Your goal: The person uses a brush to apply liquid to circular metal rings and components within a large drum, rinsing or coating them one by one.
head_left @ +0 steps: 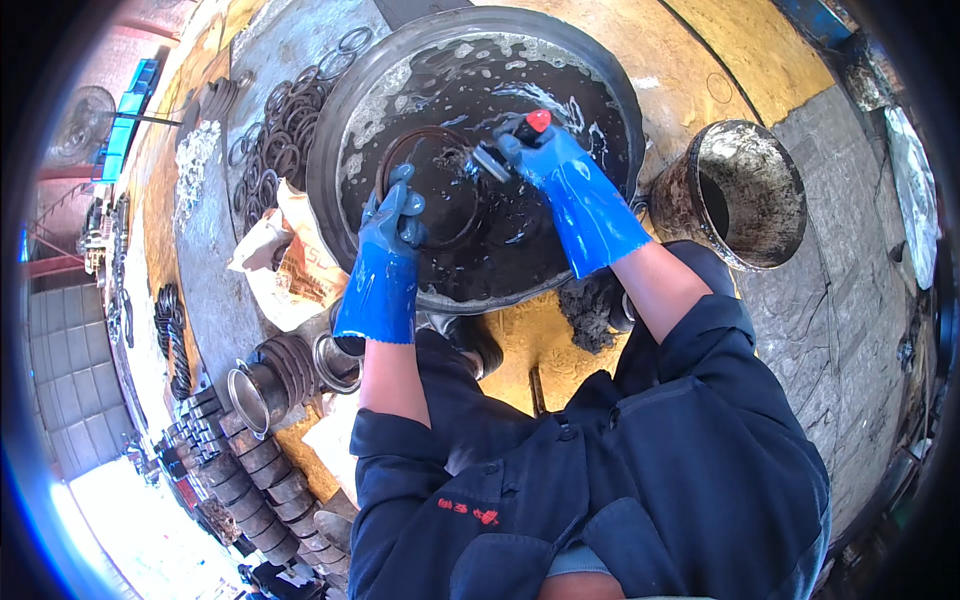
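In front of me a wide round dark basin (322, 165) holds black, foamy liquid. My left hand (393, 222), in a long blue rubber glove, is closed on the left edge of a large dark ring (447, 130). The ring is tilted over the liquid, and its lower part lies near the surface. My right hand (540, 155), gloved the same way, grips a brush with a red handle end (540, 120). The brush's metal-looking head (490, 163) points left, at the ring's right side. Splashes blur its bristles, so contact with the ring is unclear.
Several dark rings (290, 130) lie heaped left of the basin, beside a torn paper bag (300, 265). A stained bucket (700, 195) lies tilted at the right. Metal collars (262, 392) and stacked cylindrical parts (262, 500) stand lower left. A dark clump (592, 315) sits between my legs.
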`<control>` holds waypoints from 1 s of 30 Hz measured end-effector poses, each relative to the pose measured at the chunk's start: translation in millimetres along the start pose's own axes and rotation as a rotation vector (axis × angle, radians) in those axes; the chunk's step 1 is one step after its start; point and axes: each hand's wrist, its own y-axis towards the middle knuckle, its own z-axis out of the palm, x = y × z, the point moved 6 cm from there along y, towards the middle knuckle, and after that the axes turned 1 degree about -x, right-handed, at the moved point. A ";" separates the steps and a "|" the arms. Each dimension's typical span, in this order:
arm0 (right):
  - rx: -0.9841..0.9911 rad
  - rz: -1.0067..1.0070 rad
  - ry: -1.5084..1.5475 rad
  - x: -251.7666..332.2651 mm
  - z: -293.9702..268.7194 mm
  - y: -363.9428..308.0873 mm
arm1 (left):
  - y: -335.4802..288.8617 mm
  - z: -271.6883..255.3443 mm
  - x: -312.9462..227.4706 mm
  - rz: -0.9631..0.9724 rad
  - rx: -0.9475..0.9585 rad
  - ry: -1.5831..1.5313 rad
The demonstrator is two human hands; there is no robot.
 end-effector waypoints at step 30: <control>-0.009 -0.468 -0.584 32.8 16.8 -33.0 | -0.2 8.1 -3.8 -0.043 -0.005 0.106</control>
